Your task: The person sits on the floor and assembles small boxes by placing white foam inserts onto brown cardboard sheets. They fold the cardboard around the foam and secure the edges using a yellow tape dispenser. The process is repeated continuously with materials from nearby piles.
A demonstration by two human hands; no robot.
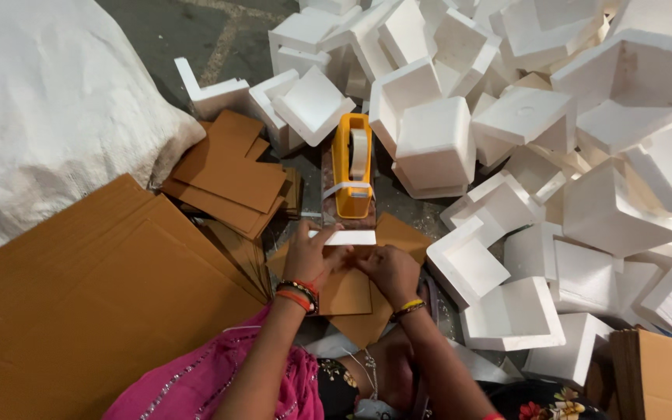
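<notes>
The left hand (309,253) is closing its fingers on the left end of a strip of white tape (345,236), with the thumb and fingertips pinching it. The right hand (388,268) is curled over the right part of the same strip, fingers bent down onto it; how firmly it is gripping cannot be told from this view. Both hands are working side by side, nearly touching, directly over a small brown cardboard piece (345,294) that is lying on the floor (196,39) close to the person's knees.

The tape strip is running level between the hands and is sitting just in front of an orange tape dispenser (351,165), which is standing upright on the floor with its roll facing upward. A short tail of tape is hanging across the dispenser's front end.

A stack of flat cardboard squares (227,175) is lying to the left of the dispenser. A large cardboard sheet (87,303) is covering the floor toward the lower left corner of the view. A white sack (48,101) is filling the upper left corner. A heap of white foam corner blocks (554,155) is occupying the whole right side, several touching one another, the nearest just beside the right hand
</notes>
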